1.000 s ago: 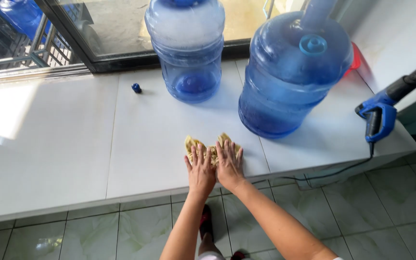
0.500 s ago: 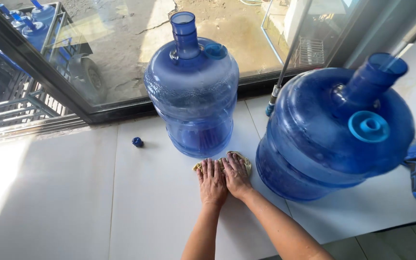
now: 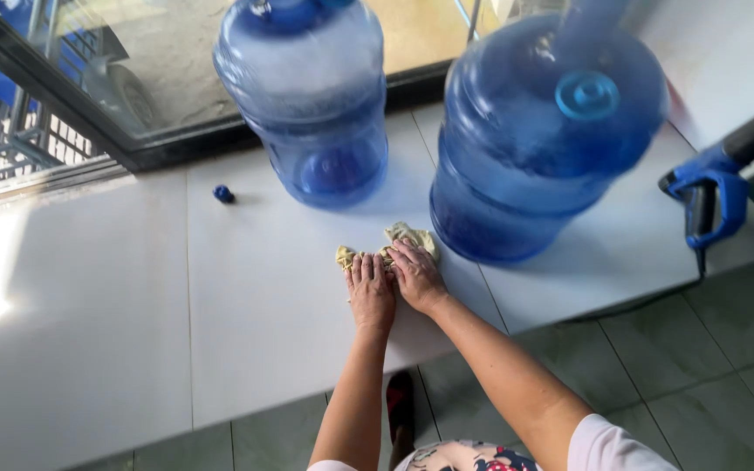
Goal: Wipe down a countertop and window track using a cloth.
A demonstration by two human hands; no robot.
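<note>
My left hand (image 3: 370,290) and my right hand (image 3: 416,275) lie side by side, palms down, pressing a crumpled yellowish cloth (image 3: 409,235) flat on the white tiled ledge (image 3: 246,314). The cloth pokes out beyond my fingertips. Right behind it stand two big blue water jugs: one upright jug (image 3: 316,96) at the back centre and a larger one (image 3: 543,139) to the right, close to my right hand.
A small blue cap (image 3: 223,194) lies on the ledge left of the jugs. A blue spray gun with a black hose (image 3: 713,187) rests at the ledge's right end. A window frame (image 3: 89,131) runs along the back. Green floor tiles (image 3: 682,366) lie below.
My hands and the cloth have slid back from the jugs toward the ledge's front edge. The view has tilted down, and the floor tiles show again.
</note>
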